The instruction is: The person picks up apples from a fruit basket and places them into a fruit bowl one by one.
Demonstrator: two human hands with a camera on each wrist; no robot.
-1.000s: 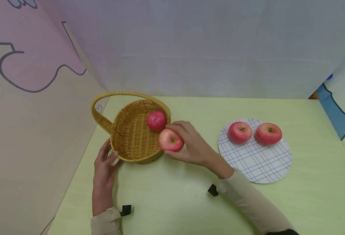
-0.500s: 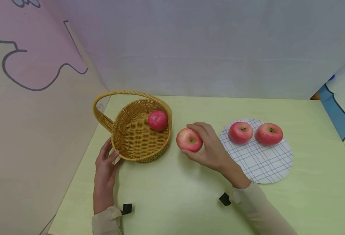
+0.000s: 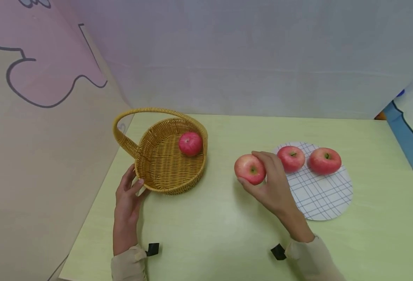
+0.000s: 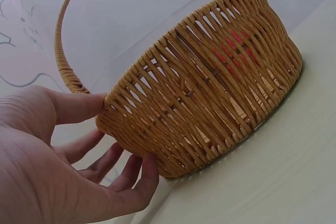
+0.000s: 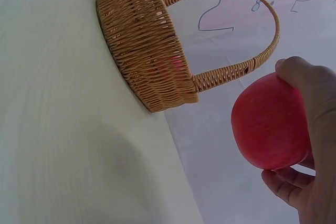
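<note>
My right hand (image 3: 272, 183) holds a red apple (image 3: 250, 169) between thumb and fingers, above the table between the basket and the plate. The right wrist view shows that apple (image 5: 272, 121) raised, with a shadow on the tabletop. My left hand (image 3: 127, 195) grips the near left side of a round wicker basket (image 3: 171, 186) with a tall handle. In the left wrist view, the thumb of this hand (image 4: 58, 156) lies at the basket's rim, its fingers curled against the woven wall. One apple (image 3: 190, 144) sits inside the basket, toward its right wall.
Two more apples, a left one (image 3: 291, 159) and a right one (image 3: 324, 160), sit on a round white plate (image 3: 327, 199) with blue grid lines, at the right of the pale green table (image 3: 206, 234). A grey-white backdrop (image 3: 248, 58) stands behind the table.
My right hand has carried the apple from the basket's right rim rightward toward the plate. My left hand stays on the basket. The view has shifted slightly.
</note>
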